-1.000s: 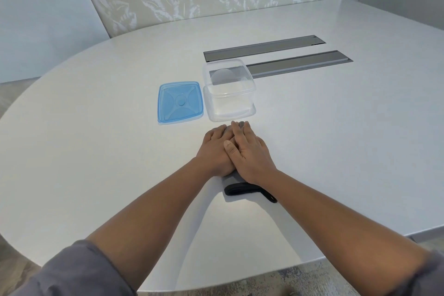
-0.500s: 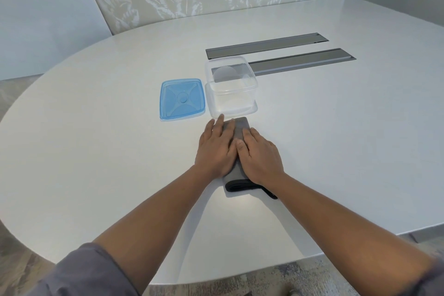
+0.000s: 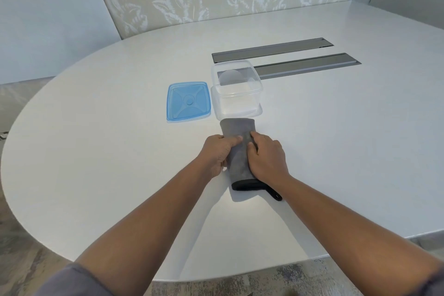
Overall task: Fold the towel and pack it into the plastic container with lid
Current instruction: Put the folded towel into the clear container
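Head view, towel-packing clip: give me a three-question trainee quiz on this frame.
1. True or false: the blue lid is on the clear container.
2. Which hands hold the grey towel? A) left only B) right only C) both
3. Fill in: the towel's far end lies just in front of the ____.

Key: 1 false, the lid lies on the table beside it. 2 C, left hand and right hand. 3 container.

We see the container (image 3: 236, 94) open-topped directly beyond the towel (image 3: 237, 146), touching its far edge; the lid (image 3: 189, 101) lies just left; bare table (image 3: 336, 139) flanks both sides
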Demonstrator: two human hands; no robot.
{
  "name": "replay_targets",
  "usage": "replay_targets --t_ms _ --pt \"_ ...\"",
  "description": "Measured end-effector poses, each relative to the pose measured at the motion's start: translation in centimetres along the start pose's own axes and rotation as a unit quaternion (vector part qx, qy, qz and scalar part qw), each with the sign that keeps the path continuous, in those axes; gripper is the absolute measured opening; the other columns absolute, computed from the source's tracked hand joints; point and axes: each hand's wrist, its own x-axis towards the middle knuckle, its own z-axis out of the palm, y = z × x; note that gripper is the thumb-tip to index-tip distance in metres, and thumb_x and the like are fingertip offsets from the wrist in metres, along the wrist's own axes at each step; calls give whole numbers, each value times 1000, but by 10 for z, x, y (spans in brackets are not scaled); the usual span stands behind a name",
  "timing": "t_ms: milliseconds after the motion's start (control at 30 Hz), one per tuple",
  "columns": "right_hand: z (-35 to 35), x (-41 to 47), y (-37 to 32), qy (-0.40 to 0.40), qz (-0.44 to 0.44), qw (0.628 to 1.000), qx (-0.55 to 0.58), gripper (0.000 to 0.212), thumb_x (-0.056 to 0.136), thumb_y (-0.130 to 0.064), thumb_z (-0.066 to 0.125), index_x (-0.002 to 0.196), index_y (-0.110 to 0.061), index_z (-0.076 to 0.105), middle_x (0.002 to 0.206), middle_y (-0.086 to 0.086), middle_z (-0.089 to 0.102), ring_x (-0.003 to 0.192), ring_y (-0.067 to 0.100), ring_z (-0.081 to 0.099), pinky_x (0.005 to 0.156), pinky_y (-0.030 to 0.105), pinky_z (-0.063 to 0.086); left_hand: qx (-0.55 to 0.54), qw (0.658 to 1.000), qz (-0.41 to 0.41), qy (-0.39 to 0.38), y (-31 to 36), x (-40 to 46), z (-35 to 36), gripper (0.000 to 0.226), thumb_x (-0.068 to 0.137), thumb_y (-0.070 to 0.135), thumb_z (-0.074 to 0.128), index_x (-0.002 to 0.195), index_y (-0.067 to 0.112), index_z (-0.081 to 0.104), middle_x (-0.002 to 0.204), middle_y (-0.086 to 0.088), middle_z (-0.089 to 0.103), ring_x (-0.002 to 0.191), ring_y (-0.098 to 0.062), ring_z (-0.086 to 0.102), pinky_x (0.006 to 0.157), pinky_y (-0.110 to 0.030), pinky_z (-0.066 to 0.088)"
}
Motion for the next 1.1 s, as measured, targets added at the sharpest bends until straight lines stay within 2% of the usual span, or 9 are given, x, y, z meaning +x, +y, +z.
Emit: replay_targets --t_ms 133,233,300,467,600,733,900,1033,1100 --pt "-5 3 -2 -10 26 999 36 48 99 -32 43 144 -18 49 134 8 63 115 34 57 97 45 46 -16 999 23 -29 -2 0 2 29 83 19 84 106 10 68 97 -8 78 83 -24 75 59 -30 59" --pt "-15 7 -9 -31 79 984 157 57 91 -41 49 146 -25 44 132 -1 62 114 25 62 96 49 51 -56 997 27 -49 1 0 1 30 85 18 81 111 12 67 101 -9 78 91 -26 75 69 -35 62" --pt "-20 12 -12 -49 123 959 252 61 86 -46 53 143 -26 44 129 -4 61 109 22 65 91 48 55 -89 993 25 -68 5 0 0 31 89 19 77 117 12 66 105 -10 78 96 -28 75 74 -40 63" --pt "-29 27 -19 -86 172 890 414 29 92 -41 66 112 -20 66 105 3 76 85 18 75 67 33 61 -126 988 40 -78 12 4 -4 30 93 23 74 120 14 65 102 -8 79 92 -25 76 72 -39 62" --pt "-37 39 -22 -125 202 820 521 42 86 -35 79 114 -6 71 106 12 78 96 31 75 83 48 62 -137 985 60 -83 23 11 -7 28 93 24 73 119 16 66 103 -7 79 89 -24 77 71 -40 62" --pt "-47 52 -29 -151 217 780 568 40 85 -27 80 116 -2 72 105 14 78 93 31 76 75 43 63 -128 986 74 -77 36 22 -9 33 92 25 74 122 15 64 105 -8 78 95 -26 76 73 -42 63" --pt "-60 77 -36 -137 205 775 583 33 87 -26 78 112 -5 72 92 8 80 76 20 77 60 34 61 -107 988 92 -68 62 37 -7 26 94 25 73 115 14 63 94 -3 79 83 -21 78 64 -38 62" --pt "-71 109 -49 -111 172 799 565 22 91 -21 74 105 -4 71 84 6 80 70 18 76 55 31 59 -99 984 133 -70 97 52 0 33 98 16 66 126 2 57 119 -18 72 104 -33 70 87 -51 61" --pt "-78 131 -56 -91 153 811 557 19 91 -18 73 101 -2 71 89 10 79 75 22 76 62 36 61 -100 982 145 -70 117 60 4 38 99 13 63 133 -2 53 126 -23 67 105 -34 68 93 -53 58"
